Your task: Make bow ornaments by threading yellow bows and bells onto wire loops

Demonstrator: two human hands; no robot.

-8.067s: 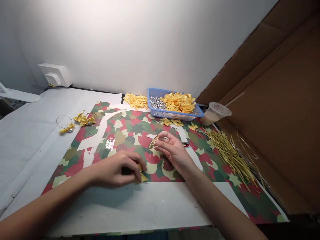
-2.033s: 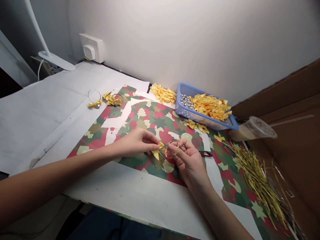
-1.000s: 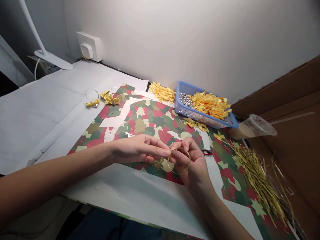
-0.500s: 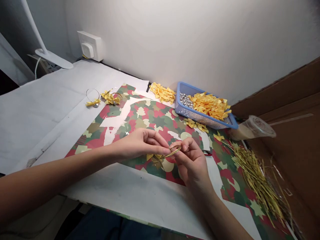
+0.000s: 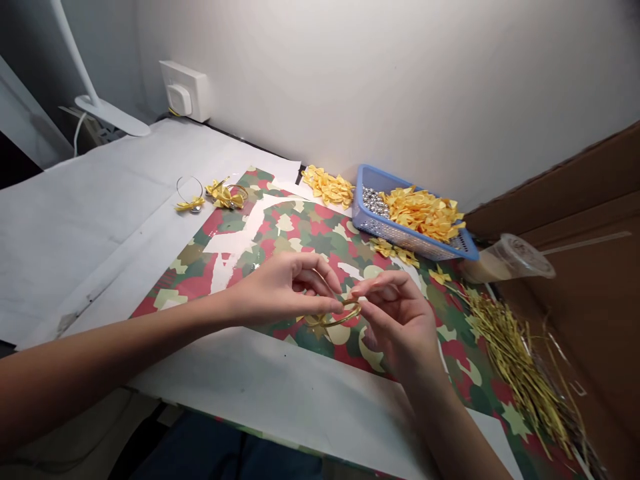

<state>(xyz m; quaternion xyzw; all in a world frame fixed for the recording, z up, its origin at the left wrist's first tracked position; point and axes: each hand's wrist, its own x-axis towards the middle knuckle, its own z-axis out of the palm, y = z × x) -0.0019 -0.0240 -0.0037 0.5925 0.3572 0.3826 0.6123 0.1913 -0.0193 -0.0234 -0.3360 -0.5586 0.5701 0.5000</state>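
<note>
Head view: a thin gold loop (image 5: 345,312) is held low over the patterned paper (image 5: 280,230), toward the near edge of the table (image 5: 90,200), between the two hands. The grip of the left hand (image 5: 280,290) is closed on the loop's left side, thumb and forefinger pressed together. The grip of the right hand (image 5: 403,320) is pinched on its right end at the fingertips. A small yellow scrap is seen just under the loop; whether it is attached cannot be told.

At the far right, a blue basket (image 5: 395,232) of yellow bows (image 5: 423,210) and silver beads (image 5: 373,199) is set by the wall. A bundle of gold strips (image 5: 515,360) is laid at the right, and bowed rings (image 5: 223,195) are placed far left.

It is judged that the loop could spring open or be dropped if either pinch is loosened, since it is thin and held only at the fingertips. It could also be kinked by too hard a squeeze.
</note>
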